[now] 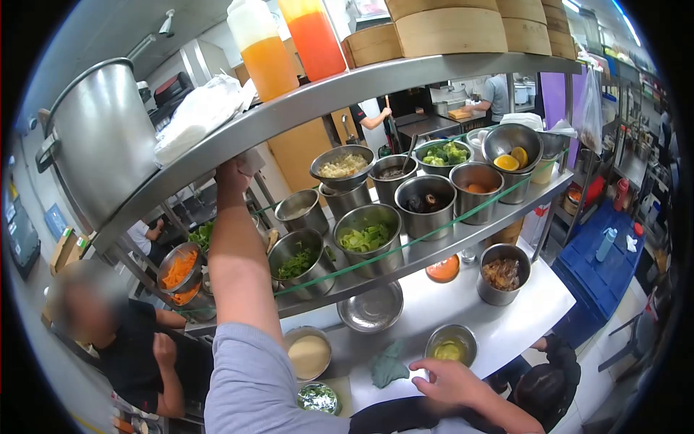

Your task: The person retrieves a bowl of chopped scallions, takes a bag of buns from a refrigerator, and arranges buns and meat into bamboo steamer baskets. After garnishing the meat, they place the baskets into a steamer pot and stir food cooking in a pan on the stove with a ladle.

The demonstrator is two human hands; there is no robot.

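Note:
My left hand (235, 172) is raised to the underside of the upper metal shelf (303, 90), its fingers closed around something pale that I cannot make out. Below it, steel pots of chopped greens (295, 262), sliced green vegetable (365, 235) and other ingredients stand on the middle shelf. Over the white counter (419, 311) hangs my right hand (452, 383), fingers apart and holding nothing. Just beside its fingertips lies a crumpled green cloth (390, 365). Behind it is a steel bowl (452, 347) with something yellow-green in liquid.
Sauce bottles (264, 61), bamboo steamers (450, 30) and a big pot (103, 145) stand on the upper shelf. One person (137, 347) stands at the left, another (546, 387) is low at the right. A blue chest (593, 253) is beyond the counter.

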